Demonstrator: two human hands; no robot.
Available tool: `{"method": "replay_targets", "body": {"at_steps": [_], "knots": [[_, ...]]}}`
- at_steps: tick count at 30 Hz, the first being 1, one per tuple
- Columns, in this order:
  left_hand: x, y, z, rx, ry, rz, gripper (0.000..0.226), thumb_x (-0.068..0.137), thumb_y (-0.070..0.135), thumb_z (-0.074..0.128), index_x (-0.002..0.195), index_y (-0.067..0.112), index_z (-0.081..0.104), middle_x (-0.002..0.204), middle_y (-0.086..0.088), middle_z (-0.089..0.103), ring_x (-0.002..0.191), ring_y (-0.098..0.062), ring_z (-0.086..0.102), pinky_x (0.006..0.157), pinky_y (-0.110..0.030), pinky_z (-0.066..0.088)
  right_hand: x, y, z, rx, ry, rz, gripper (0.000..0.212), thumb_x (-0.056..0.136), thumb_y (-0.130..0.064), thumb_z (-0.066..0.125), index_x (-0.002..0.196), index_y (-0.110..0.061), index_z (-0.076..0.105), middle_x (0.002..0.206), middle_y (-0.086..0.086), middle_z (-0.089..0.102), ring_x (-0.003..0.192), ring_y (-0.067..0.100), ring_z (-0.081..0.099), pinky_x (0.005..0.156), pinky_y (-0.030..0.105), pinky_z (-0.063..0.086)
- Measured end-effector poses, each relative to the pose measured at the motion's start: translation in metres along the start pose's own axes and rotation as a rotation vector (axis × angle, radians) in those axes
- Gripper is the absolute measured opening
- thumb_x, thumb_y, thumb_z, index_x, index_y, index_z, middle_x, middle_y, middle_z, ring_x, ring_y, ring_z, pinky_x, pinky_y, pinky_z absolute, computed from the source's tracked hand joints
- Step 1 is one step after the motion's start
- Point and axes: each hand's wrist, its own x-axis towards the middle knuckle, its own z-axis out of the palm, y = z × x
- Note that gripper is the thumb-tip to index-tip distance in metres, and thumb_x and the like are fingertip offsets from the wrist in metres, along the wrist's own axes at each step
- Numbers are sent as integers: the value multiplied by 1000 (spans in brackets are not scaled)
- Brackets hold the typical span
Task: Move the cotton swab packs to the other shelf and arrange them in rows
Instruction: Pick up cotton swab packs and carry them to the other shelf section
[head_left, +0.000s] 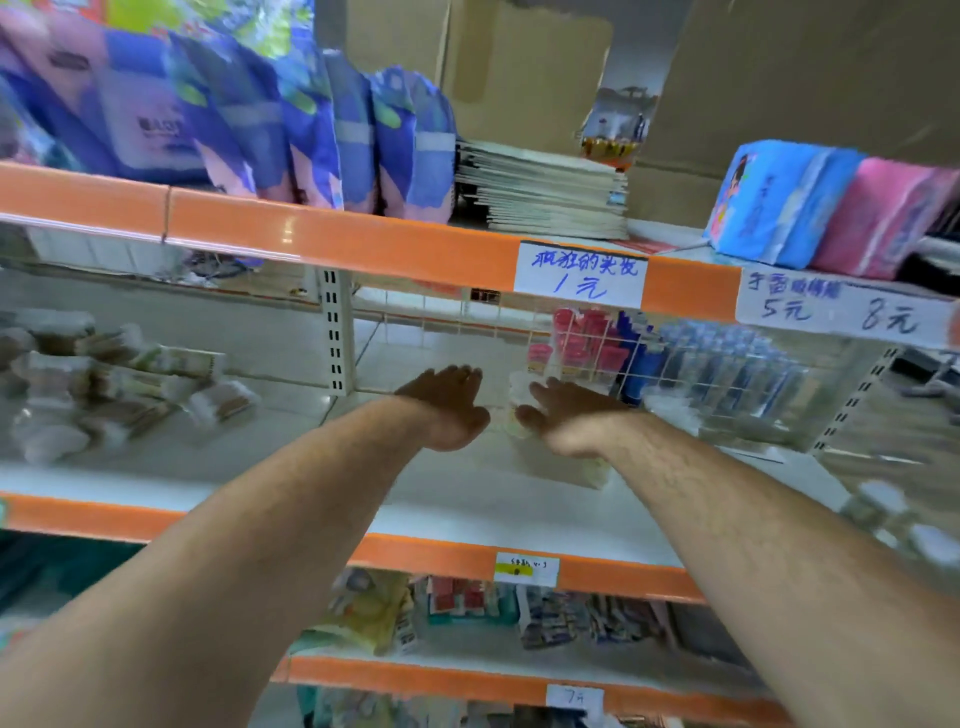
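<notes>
A loose pile of cotton swab packs (119, 379) lies on the left section of the white middle shelf (457, 499). Both my arms reach into the right section. My left hand (447, 405) and my right hand (566, 415) are held flat with straight fingers, palms facing each other. Between them stands a pale clear pack (511, 410), blurred; the palms are close to its sides, and I cannot tell whether they touch it. More pale packs (571, 470) lie on the shelf under my right wrist, partly hidden.
A white wire basket (587, 338) with red and blue items and clear bottles (727, 364) stands just right of my hands. A perforated upright post (335, 332) divides the shelf. The shelf above holds blue-purple bags (311, 135), stacked booklets (545, 192) and tissue packs (779, 202).
</notes>
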Motion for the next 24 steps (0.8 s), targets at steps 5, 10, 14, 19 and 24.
{"method": "replay_targets", "body": {"at_steps": [5, 10, 14, 19, 24], "knots": [[-73, -20, -12, 18, -1, -147, 68, 102, 43, 27, 157, 10, 4, 165, -9, 5, 152, -21, 8, 122, -35, 11, -29, -38, -2, -10, 10, -158, 67, 100, -59, 20, 157, -25, 9, 164, 1, 1, 150, 20, 9, 121, 37, 11], [-154, -65, -12, 23, 26, -294, 67, 101, 40, 31, 155, 4, 14, 161, -18, 20, 147, -30, 22, 118, -40, 21, -45, -109, 7, 15, 7, -329, 70, 100, -59, 18, 157, -21, 13, 164, 4, 7, 151, 21, 8, 122, 36, 11], [-216, -114, -13, 13, 18, -418, 69, 102, 40, 30, 156, 5, 7, 165, -13, 7, 152, -24, 8, 122, -38, 11, -61, -182, 7, 3, 36, -488, 66, 101, -56, 21, 156, -20, 18, 163, 3, 13, 150, 22, 15, 120, 35, 15], [-290, -176, -15, 2, 49, -530, 69, 102, 40, 30, 157, 5, 7, 165, -12, 7, 151, -23, 9, 122, -37, 11, -62, -284, 13, -40, 3, -640, 71, 99, -61, 19, 157, -20, 17, 164, 5, 10, 150, 21, 10, 121, 41, 12], [-360, -257, -11, 10, 63, -634, 67, 103, 39, 32, 154, 0, 14, 161, -16, 19, 148, -26, 19, 119, -42, 19, -65, -399, 18, -73, -14, -778, 67, 102, -54, 24, 157, -16, 15, 163, 10, 8, 151, 22, 9, 122, 34, 10]]}}
